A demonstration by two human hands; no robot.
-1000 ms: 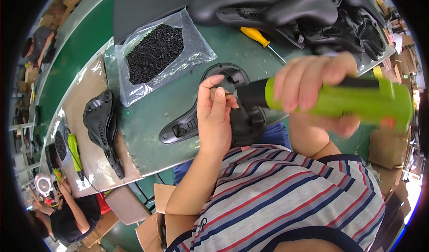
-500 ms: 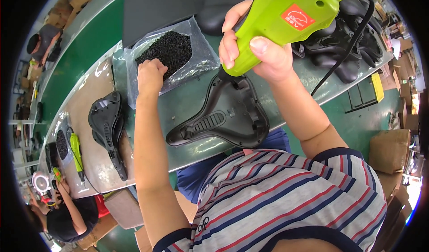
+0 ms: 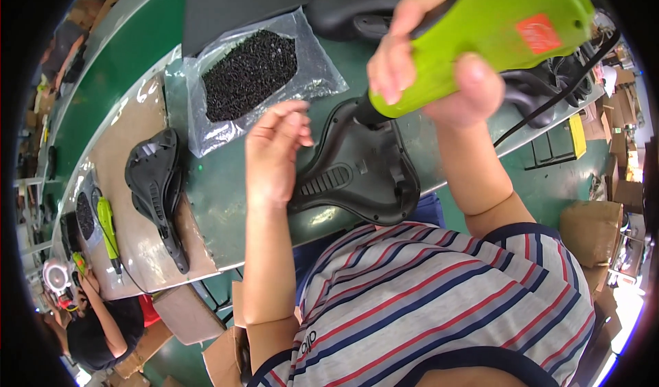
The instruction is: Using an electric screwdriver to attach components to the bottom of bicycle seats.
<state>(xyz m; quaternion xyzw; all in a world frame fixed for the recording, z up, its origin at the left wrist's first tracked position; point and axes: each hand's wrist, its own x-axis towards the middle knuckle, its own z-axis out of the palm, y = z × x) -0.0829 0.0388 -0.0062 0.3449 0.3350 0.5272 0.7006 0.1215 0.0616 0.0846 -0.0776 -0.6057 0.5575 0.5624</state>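
A green workbench (image 3: 223, 205) is spanning the view, its near edge running just in front of the person. Black saddles (image 3: 347, 6) are lying heaped toward its far edge, right of a clear plastic bag (image 3: 317, 76). A black saddle base (image 3: 364, 171) is resting beside the near edge, its narrow nose pointing toward the bench's left end. A green power screwdriver (image 3: 487, 40) is slanting down over the base's wide part; whether its tip is touching the far rim, I cannot tell. The right hand (image 3: 467, 105) is grasping the tool, fingers and thumb wrapping its body. The left hand (image 3: 273, 153) is hovering over the nose, its fingertips bending in toward the thumb; blur is hiding whether they are pinching anything. Small black screws (image 3: 250, 78) are filling the middle of the bag.
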